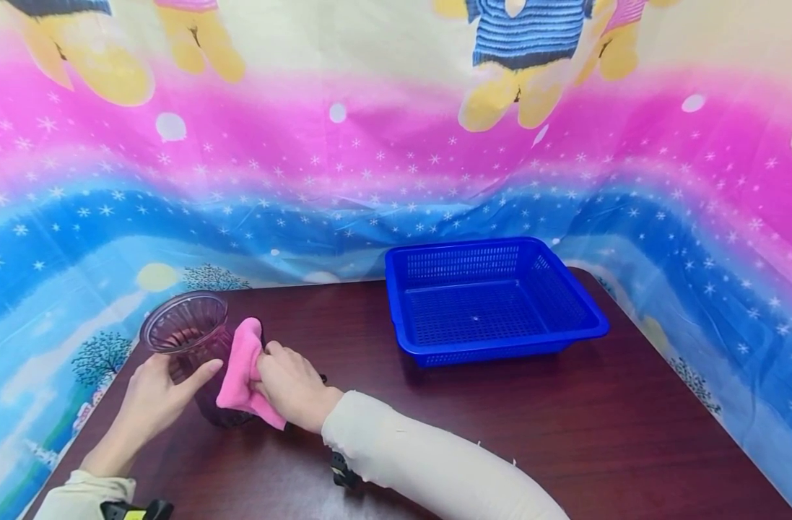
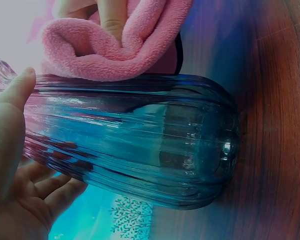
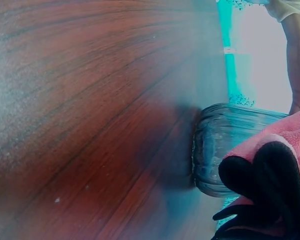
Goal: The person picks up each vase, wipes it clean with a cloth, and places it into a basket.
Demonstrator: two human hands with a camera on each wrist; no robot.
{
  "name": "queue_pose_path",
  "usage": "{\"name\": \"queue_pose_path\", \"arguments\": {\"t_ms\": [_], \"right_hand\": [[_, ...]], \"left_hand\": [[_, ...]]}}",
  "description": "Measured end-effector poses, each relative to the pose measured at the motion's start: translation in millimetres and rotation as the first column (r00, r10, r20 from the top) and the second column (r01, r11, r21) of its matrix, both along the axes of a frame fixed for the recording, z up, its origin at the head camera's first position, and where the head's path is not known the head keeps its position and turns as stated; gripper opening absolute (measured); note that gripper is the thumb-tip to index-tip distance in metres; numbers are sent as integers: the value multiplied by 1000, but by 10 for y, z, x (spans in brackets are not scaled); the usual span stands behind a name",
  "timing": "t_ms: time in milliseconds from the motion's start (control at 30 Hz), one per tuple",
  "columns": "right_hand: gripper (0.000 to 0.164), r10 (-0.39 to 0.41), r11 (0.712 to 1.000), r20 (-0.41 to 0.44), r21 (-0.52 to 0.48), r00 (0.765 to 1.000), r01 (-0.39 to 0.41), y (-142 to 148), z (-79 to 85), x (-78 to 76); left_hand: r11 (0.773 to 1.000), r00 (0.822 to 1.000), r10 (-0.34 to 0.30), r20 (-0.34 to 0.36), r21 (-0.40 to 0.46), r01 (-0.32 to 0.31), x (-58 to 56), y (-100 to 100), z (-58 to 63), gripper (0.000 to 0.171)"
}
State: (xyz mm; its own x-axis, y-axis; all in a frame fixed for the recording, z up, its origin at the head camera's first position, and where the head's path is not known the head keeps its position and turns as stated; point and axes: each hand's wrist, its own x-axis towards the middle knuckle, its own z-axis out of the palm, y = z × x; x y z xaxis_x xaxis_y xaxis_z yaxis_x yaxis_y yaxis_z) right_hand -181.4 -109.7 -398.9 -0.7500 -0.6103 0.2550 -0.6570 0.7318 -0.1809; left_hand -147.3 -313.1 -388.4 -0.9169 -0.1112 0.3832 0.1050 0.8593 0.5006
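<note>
A ribbed, see-through glass vase with a flared rim stands on the table at the left, tilted slightly. My left hand holds it below the rim, with the thumb on the near side and the fingers round the far side, as the left wrist view shows. My right hand grips a folded pink cloth and presses it against the vase's right side. In the right wrist view the cloth has dark trim or backing, and the vase's base meets the table.
A blue plastic basket with perforated sides sits at the back right of the dark wooden table. A patterned curtain hangs behind the table and along both sides. Black straps are at the wrists.
</note>
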Motion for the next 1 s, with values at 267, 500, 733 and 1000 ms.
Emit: {"name": "queue_pose_path", "arguments": {"t_ms": [267,500,733,1000], "right_hand": [[16,-19,1000,3,15,1000,19,11,-67,3],[16,-18,1000,-7,16,1000,18,11,-112,-2],[15,-22,999,-21,31,1000,23,12,-159,-7],[17,-34,998,-11,53,999,35,24,-227,3]], "left_hand": [[1000,1000,-1,-4,0,1,-3,12,-14,49],[1000,1000,0,-10,0,0,-6,10,-21,48],[1000,1000,-1,-17,1,1,2,12,-11,48],[1000,1000,-10,-20,11,10,15,24,-18,49]]}}
